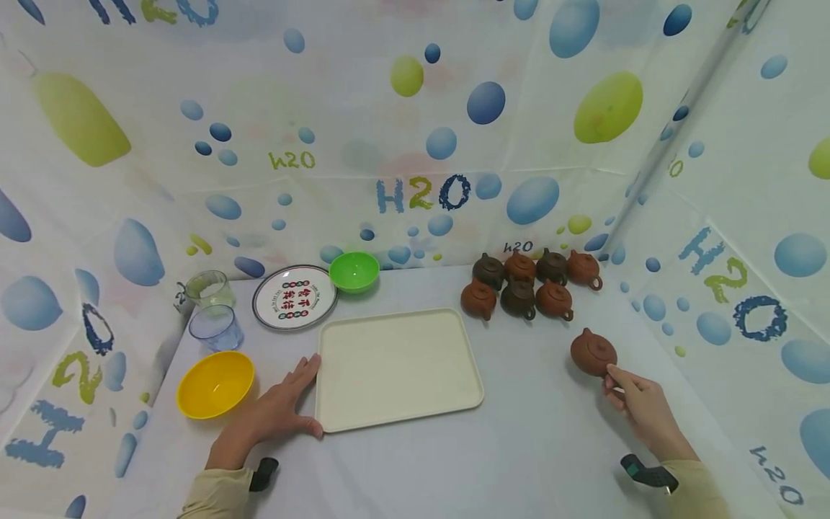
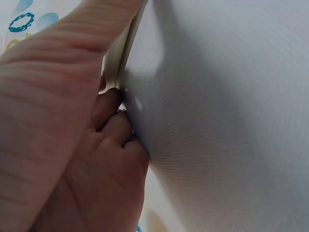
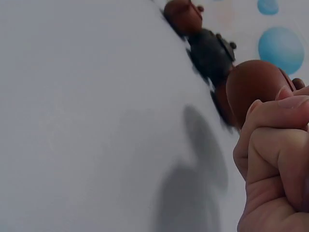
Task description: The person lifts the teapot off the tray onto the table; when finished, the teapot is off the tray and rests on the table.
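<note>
My right hand (image 1: 638,404) pinches a reddish-brown clay teapot (image 1: 593,352) by its handle, with its lid knob upward. In the right wrist view, curled fingers (image 3: 275,113) hold the teapot (image 3: 253,87), and a shadow falls on the cloth below. My left hand (image 1: 282,407) rests against the left edge of a cream rectangular tray (image 1: 398,371), fingers fairly straight and thumb near the front corner. The left wrist view has the thumb side close up, with the tray's edge (image 2: 116,58) partly hidden behind the hand.
Several brown and dark teapots (image 1: 519,295) stand in two rows at the back right. To the left are a yellow bowl (image 1: 216,386), a blue glass (image 1: 217,331), a clear glass mug (image 1: 210,288), a printed plate (image 1: 295,297) and a green bowl (image 1: 354,272). Patterned curtains (image 1: 415,130) surround the table.
</note>
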`<state>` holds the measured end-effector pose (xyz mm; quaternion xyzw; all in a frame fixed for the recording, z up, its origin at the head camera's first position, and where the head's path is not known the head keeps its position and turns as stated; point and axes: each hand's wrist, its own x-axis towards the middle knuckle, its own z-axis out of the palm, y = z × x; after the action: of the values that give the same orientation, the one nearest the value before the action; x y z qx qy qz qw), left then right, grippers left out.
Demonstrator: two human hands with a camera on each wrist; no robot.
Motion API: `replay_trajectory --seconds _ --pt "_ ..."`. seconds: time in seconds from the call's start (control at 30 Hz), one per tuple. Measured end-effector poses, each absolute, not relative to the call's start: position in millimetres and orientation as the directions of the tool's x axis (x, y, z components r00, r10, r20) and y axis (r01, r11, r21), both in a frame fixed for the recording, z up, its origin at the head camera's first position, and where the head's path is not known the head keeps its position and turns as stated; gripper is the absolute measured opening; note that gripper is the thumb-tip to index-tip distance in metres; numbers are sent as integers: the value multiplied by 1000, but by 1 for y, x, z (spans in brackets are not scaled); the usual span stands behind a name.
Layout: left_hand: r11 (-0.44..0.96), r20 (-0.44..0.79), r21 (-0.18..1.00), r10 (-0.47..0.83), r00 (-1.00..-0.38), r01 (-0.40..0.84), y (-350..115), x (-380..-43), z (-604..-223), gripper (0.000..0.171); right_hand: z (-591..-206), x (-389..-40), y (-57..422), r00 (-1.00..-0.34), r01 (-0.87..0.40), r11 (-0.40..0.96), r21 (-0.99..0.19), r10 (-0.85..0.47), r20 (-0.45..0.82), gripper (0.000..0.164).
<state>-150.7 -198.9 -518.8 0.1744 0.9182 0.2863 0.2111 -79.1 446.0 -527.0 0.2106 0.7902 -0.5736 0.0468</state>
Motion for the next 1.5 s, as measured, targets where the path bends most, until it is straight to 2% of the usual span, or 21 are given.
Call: replay_trajectory --seconds 0.37,0.67,1.07,1.3,1.5 --pt "777 -301 601 436 -848 186 -200 -152 -523 142 -531 -118 488 -920 362 262 -895 256 -297 50" --pt "774 -283 602 439 -853 198 -201 -152 -522 142 -526 -157 504 -918 364 90 -927 203 -340 38" --pt "779 -290 598 428 -856 187 -200 -151 -521 142 -530 -199 517 -925 364 138 -921 166 -341 40" --pt "776 -292 604 431 -854 184 -198 -150 -517 141 -511 -206 503 -915 388 64 -920 145 -376 36" --pt "777 -295 602 431 -853 184 -198 -150 -516 141 -505 -207 498 -906 418 99 -903 119 -406 33"
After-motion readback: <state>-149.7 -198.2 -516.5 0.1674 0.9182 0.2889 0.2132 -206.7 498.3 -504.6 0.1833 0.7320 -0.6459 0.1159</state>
